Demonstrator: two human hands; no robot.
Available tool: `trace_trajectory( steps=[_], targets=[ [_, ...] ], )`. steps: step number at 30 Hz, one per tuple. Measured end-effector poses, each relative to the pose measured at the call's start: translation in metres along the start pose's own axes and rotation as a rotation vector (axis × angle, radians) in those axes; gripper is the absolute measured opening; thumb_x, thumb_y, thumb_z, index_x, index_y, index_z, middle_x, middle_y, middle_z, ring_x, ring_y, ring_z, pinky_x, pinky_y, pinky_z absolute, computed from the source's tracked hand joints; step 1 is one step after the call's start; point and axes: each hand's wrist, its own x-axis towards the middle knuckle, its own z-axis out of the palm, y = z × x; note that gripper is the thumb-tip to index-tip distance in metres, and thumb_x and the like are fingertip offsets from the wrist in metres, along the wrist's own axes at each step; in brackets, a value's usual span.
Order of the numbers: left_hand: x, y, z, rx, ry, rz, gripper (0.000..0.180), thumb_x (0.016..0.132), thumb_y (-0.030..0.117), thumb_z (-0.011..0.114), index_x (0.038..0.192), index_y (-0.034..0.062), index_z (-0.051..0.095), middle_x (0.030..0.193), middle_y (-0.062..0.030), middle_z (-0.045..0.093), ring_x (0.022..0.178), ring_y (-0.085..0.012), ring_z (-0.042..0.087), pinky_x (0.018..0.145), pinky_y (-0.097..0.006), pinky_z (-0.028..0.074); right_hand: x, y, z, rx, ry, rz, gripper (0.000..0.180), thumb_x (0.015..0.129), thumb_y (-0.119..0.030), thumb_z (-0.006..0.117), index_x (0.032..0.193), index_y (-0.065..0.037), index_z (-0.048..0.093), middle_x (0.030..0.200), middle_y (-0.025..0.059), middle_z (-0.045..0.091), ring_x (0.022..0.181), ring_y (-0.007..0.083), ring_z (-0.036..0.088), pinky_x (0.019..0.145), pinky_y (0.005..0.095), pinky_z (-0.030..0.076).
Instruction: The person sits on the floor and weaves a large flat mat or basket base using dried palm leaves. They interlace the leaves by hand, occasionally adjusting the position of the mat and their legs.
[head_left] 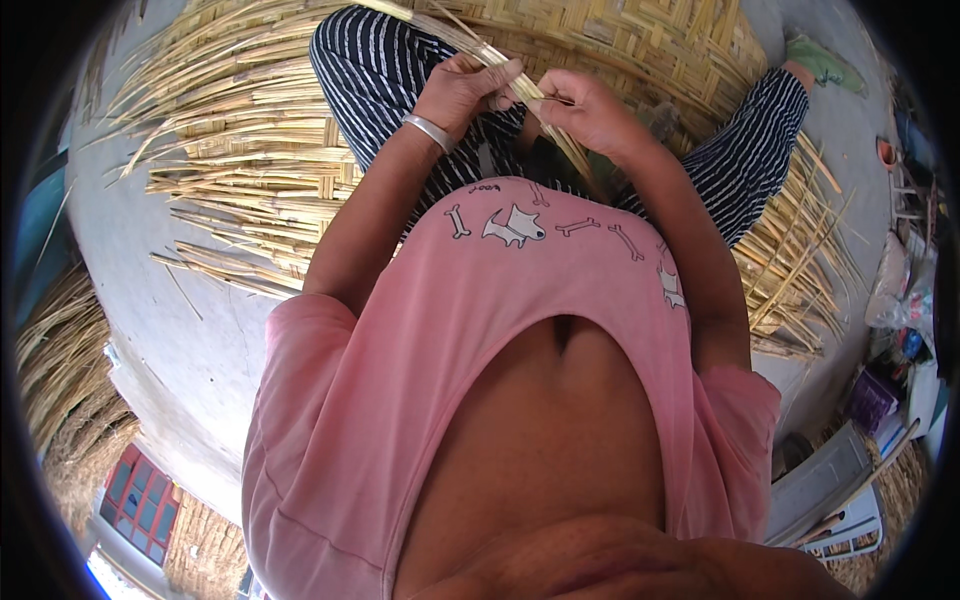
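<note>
Two hands, left hand (pixel 462 92) and right hand (pixel 588 108), pinch one pale bamboo strip (pixel 520 82) above the woven mat (pixel 620 40).

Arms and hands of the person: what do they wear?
Both forearms are bare. Short pink sleeves of a T-shirt end above the elbows. The left hand has a plain silver bangle at the wrist. The right hand shows no glove, ring or band.

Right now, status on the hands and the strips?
Left hand and right hand both pinching thin bamboo strips. Woven mat under the legs. Nothing blocking the hands.
</note>
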Motion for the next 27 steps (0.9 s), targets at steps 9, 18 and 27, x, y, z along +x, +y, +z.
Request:
trace_trajectory(
  steps=[9,18,27],
  targets=[
    [-0.006,-0.021,0.010,0.288,0.050,0.183,0.019,0.094,0.012,0.071,0.107,-0.0015,0.070,0.093,-0.0050,0.072,0.078,-0.0088,0.067,0.068,-0.023,0.054,0.007,0.015,0.005,-0.100,0.033,0.020,0.013,0.093,-0.012,0.065,0.090,-0.001,0.059,0.078,0.0011,0.060,0.074,0.0091,0.056,0.066,0.0278,0.046],
    [0.003,-0.014,-0.014,0.349,0.224,0.184,0.018,0.093,0.016,0.071,0.102,-0.0001,0.073,0.085,-0.0064,0.073,0.070,-0.0128,0.067,0.061,-0.027,0.054,-0.011,0.039,-0.005,0.148,0.000,0.151,0.013,0.091,-0.012,0.066,0.083,-0.007,0.057,0.073,0.0013,0.062,0.067,0.0087,0.058,0.060,0.0283,0.048],
    [-0.002,-0.010,0.010,0.188,-0.084,0.019,0.017,0.092,0.019,0.074,0.097,0.0024,0.073,0.080,-0.0030,0.072,0.068,-0.0101,0.067,0.061,-0.023,0.054,-0.023,0.004,-0.007,0.150,0.040,0.170,0.014,0.093,-0.014,0.067,0.090,-0.001,0.061,0.075,0.0038,0.065,0.062,0.0114,0.062,0.055,0.0285,0.051]
  ],
)
